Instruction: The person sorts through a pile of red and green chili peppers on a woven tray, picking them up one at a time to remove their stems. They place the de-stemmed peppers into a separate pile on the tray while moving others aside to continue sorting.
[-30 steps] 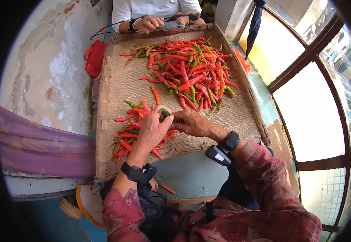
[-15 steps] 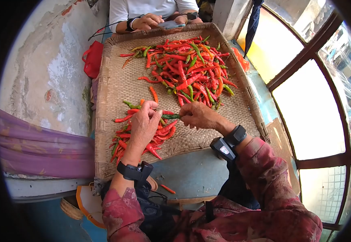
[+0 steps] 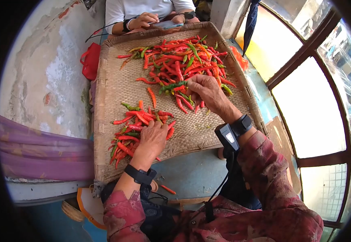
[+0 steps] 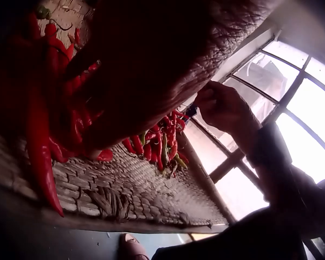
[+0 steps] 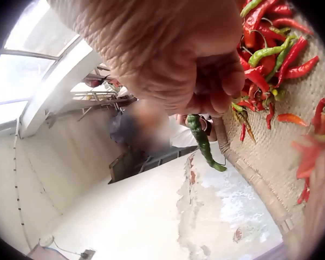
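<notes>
My right hand (image 3: 209,94) pinches a dark green chili pepper (image 5: 203,143) by one end. In the head view it stretches leftward over the near edge of the large pile of mostly red chilies (image 3: 179,60). Lower left, my left hand (image 3: 153,139) reaches into the smaller pile of red chilies (image 3: 129,137), its fingertips among the peppers and partly hidden. Whether those fingers grip a pepper I cannot tell, as the left wrist view is dark there. Both piles lie on a woven tray (image 3: 119,86) with raised sides.
Across the tray a person in a white top holds a phone (image 3: 168,25). A red bag (image 3: 90,60) stands beside the tray's left side, purple cloth (image 3: 46,149) hangs nearer. Windows (image 3: 308,113) line the right. One chili (image 3: 167,189) lies below the tray.
Both hands were together, then drew apart with the green chili in the right hand. That hand has moved up and right over the large pile; the left has lowered to the small pile.
</notes>
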